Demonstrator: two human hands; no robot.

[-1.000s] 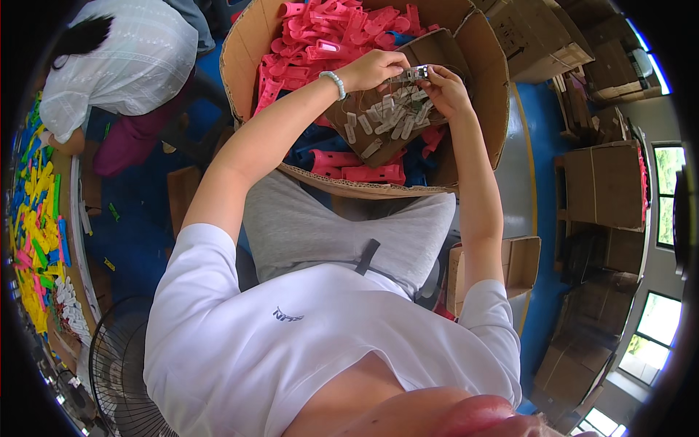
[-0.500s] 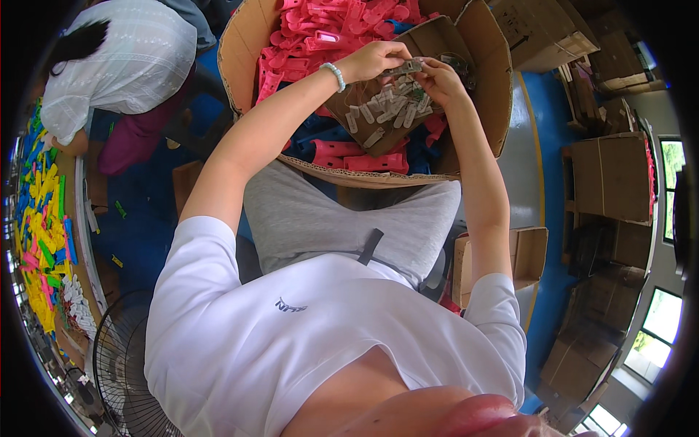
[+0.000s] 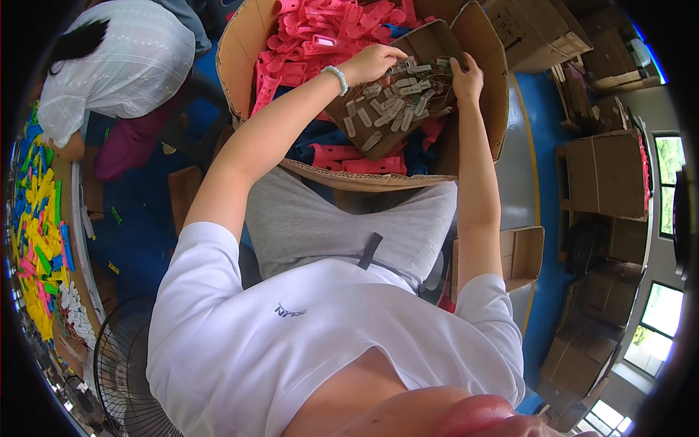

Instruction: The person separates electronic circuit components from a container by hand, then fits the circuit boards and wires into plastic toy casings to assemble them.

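Pink pieces [image 3: 328,33] are heaped in a carton [image 3: 237,62]; to their right, the left hand [image 3: 370,64] is held beside small pale parts [image 3: 395,111], whether clamped on one cannot be told. The parts are piled in a cardboard tray [image 3: 440,42], beside which the right hand [image 3: 468,79] is held, thumb and forefinger apart.

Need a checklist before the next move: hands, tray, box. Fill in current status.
1. Right hand free: ok, fingers apart, nothing seen between them.
2. Left hand free: cannot tell; fingertips are by small pieces, any grip unclear.
3. Small tray inside big box: ok.
4. White pieces laid out in order: not ok, jumbled in the tray.
5. Co-worker clear of both hands: ok, off to the left.
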